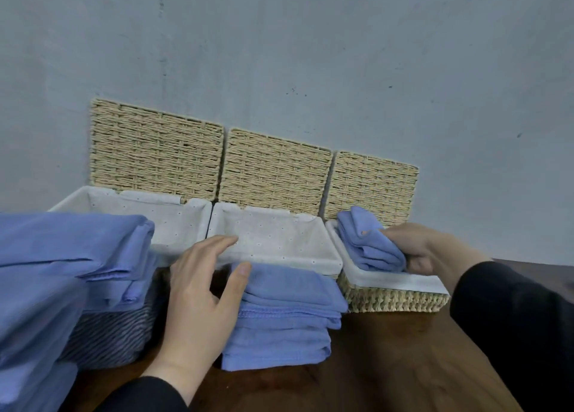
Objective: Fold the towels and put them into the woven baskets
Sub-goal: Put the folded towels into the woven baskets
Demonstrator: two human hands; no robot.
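There are 3 woven baskets in a row by the wall: a big one (130, 222), a middle one (279, 241) and a small one (394, 293). All 3 have a white cloth lining. There are 3 lids, 1 standing up behind each basket. There are 3 lots of blue towels: 1 pile (62, 272) at the left, 1 folded stack (282, 318) on the table and 1 folded towel (366, 241) at the small basket. There are 2 hands.

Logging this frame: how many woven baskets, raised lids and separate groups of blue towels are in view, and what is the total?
Woven baskets: 3, namely the left basket, middle basket and right basket.
Raised woven lids: 3, behind them.
Blue towel groups: 3, namely the pile at left, the folded stack touched by the left hand, and the folded towel gripped by the right hand.
Total: 9
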